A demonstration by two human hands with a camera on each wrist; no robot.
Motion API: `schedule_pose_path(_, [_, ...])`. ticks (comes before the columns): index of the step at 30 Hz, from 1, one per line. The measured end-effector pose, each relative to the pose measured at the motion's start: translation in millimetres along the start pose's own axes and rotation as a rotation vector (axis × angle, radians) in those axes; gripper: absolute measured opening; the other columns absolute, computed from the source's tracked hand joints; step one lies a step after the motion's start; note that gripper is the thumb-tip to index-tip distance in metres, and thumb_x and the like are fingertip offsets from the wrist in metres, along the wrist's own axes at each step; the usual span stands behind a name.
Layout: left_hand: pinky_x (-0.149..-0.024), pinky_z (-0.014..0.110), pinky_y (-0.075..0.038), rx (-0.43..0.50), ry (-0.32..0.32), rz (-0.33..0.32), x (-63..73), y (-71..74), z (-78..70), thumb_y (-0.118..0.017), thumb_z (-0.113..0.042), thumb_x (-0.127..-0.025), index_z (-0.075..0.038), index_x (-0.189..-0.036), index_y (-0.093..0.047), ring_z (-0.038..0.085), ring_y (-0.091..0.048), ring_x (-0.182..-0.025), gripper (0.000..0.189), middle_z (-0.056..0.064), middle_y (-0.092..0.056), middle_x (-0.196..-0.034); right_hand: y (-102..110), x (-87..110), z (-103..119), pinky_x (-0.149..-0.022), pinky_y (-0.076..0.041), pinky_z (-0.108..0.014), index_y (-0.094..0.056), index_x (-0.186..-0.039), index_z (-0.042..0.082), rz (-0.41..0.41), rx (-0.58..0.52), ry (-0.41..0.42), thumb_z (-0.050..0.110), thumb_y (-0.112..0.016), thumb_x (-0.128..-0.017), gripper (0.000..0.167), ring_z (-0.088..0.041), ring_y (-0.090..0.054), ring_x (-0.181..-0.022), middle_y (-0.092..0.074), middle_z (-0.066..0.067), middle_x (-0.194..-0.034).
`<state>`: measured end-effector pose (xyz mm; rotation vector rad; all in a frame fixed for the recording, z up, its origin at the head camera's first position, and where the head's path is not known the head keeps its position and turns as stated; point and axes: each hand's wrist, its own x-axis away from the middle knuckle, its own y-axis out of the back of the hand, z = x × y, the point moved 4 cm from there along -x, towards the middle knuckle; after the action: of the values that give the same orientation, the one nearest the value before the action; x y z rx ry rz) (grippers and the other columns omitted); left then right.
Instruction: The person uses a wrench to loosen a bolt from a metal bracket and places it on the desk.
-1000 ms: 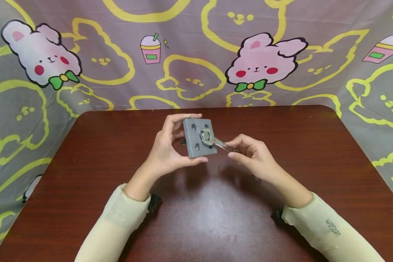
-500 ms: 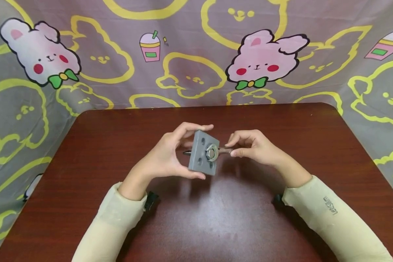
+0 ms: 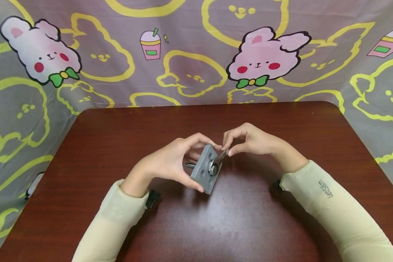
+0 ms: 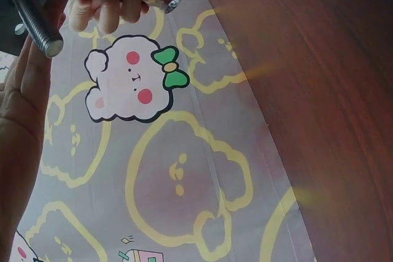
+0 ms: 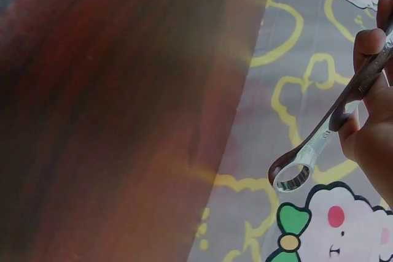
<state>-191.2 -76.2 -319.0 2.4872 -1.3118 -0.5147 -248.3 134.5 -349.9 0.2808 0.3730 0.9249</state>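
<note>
In the head view, my left hand [image 3: 170, 160] grips a square grey plate [image 3: 200, 178] by opposite edges, thumb below and fingers above, holding it tilted over the table. A hex bolt [image 3: 213, 170] passes through its middle; the threaded shank [image 4: 37, 23] sticks out behind, on the palm side. My right hand [image 3: 253, 141] pinches a combination wrench [image 3: 221, 156], whose far end sits at the bolt head. The ring end of the wrench [image 5: 293, 176] points away free in the right wrist view. Several round holes surround the bolt in the plate's face.
Below the hands lies a dark red-brown wooden table [image 3: 242, 225] with rounded far corners. A grey cloth [image 3: 190, 32] printed with yellow outlines and rabbit faces hangs behind and at both sides. Dark wrist devices [image 3: 153, 199] show at the pale sleeve cuffs.
The plate has moved down and slightly right, turning so its face points more to the right. My right hand has swung the wrench from pointing lower right to upper right.
</note>
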Motion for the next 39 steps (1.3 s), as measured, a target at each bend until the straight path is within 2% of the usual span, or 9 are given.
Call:
schedule_pose_path(7, [-0.090, 0.032, -0.058, 0.011, 0.046, 0.034, -0.2, -0.6, 4.5, -0.093, -0.005, -0.062, -0.006, -0.133, -0.044, 0.015, -0.072, -0.105, 0.087, 0.012, -0.063, -0.133, 3.3, -0.6, 8.1, -0.075, -0.055, -0.033, -0.077, -0.093, 0.006, 0.023, 0.063, -0.006, 0.000, -0.078, -0.080, 0.015, -0.017, -0.064, -0.082, -0.071, -0.009, -0.086])
schedule_pose_path(10, [-0.091, 0.033, -0.058, 0.031, 0.046, 0.042, 0.1, -1.7, 5.5, -0.093, -0.005, -0.062, -0.005, -0.133, -0.043, 0.016, -0.072, -0.105, 0.086, 0.013, -0.062, -0.134, 3.3, -0.2, 9.9, -0.076, -0.055, -0.033, -0.077, -0.095, 0.006, 0.036, 0.073, 0.000, -0.002, -0.077, -0.080, 0.016, -0.018, -0.064, -0.082, -0.071, -0.007, -0.087])
schedule_pose_path(13, [-0.091, 0.033, -0.058, 0.036, 0.028, 0.015, 1.6, -1.3, 5.9, -0.093, -0.004, -0.062, -0.004, -0.133, -0.043, 0.017, -0.071, -0.106, 0.087, 0.014, -0.061, -0.135, 5.5, 4.3, 10.7, -0.076, -0.057, -0.032, -0.077, -0.097, 0.007, 0.012, 0.126, -0.011, 0.000, -0.077, -0.081, 0.018, -0.016, -0.064, -0.082, -0.072, -0.005, -0.088])
schedule_pose_path(17, [-0.092, 0.035, -0.058, 0.020, -0.028, -0.090, 4.6, 4.3, 4.9, -0.093, -0.002, -0.061, -0.004, -0.133, -0.043, 0.019, -0.071, -0.108, 0.088, 0.013, -0.058, -0.139, 10.4, 20.3, 11.0, -0.077, -0.057, -0.026, -0.072, -0.108, 0.005, -0.089, 0.222, -0.066, 0.001, -0.076, -0.084, 0.025, -0.011, -0.065, -0.085, -0.072, -0.003, -0.094])
schedule_pose_path(22, [-0.091, 0.036, -0.058, -0.038, -0.121, -0.259, 7.7, 14.5, 4.0, -0.093, 0.001, -0.058, -0.002, -0.134, -0.042, 0.022, -0.071, -0.108, 0.091, 0.014, -0.058, -0.140, 9.1, 43.1, 18.2, -0.078, -0.057, -0.021, -0.062, -0.113, 0.002, -0.202, 0.246, -0.098, -0.006, -0.068, -0.088, 0.027, -0.011, -0.066, -0.091, -0.070, -0.006, -0.099])
schedule_pose_path(28, [-0.091, 0.037, -0.058, -0.048, -0.156, -0.393, 9.6, 20.7, 6.1, -0.092, 0.006, -0.056, -0.001, -0.135, -0.041, 0.023, -0.072, -0.105, 0.094, 0.014, -0.059, -0.140, 4.0, 59.2, 33.3, -0.066, -0.051, -0.016, -0.067, -0.109, 0.009, -0.372, 0.383, -0.027, -0.011, -0.069, -0.084, 0.033, -0.007, -0.063, -0.079, -0.067, 0.000, -0.098])
schedule_pose_path(31, [-0.088, 0.038, -0.059, -0.033, -0.172, -0.445, 10.6, 23.0, 5.4, -0.091, 0.011, -0.055, 0.000, -0.135, -0.040, 0.023, -0.072, -0.103, 0.096, 0.015, -0.058, -0.141, 3.7, 66.2, 40.2, -0.056, -0.045, -0.016, -0.069, -0.105, 0.005, -0.492, 0.425, 0.046, -0.017, -0.069, -0.079, 0.035, -0.005, -0.055, -0.069, -0.065, 0.001, -0.093])
schedule_pose_path(34, [-0.084, 0.036, -0.060, -0.022, -0.199, -0.496, 11.6, 25.0, 3.4, -0.090, 0.016, -0.053, 0.002, -0.136, -0.039, 0.023, -0.073, -0.101, 0.098, 0.017, -0.057, -0.141, 3.7, 72.2, 46.0, -0.053, -0.042, -0.015, -0.071, -0.102, 0.001, -0.589, 0.436, 0.099, -0.022, -0.069, -0.074, 0.036, -0.003, -0.053, -0.066, -0.067, 0.006, -0.089])
schedule_pose_path(39, [-0.079, 0.034, -0.061, -0.048, -0.240, -0.582, 12.2, 26.9, 0.3, -0.090, 0.017, -0.051, 0.005, -0.135, -0.039, 0.019, -0.073, -0.098, 0.099, 0.018, -0.056, -0.141, -5.2, 74.1, 49.9, -0.055, -0.040, -0.017, -0.072, -0.107, 0.004, -0.620, 0.467, 0.075, -0.018, -0.070, -0.077, 0.038, -0.003, -0.052, -0.069, -0.067, 0.012, -0.088])
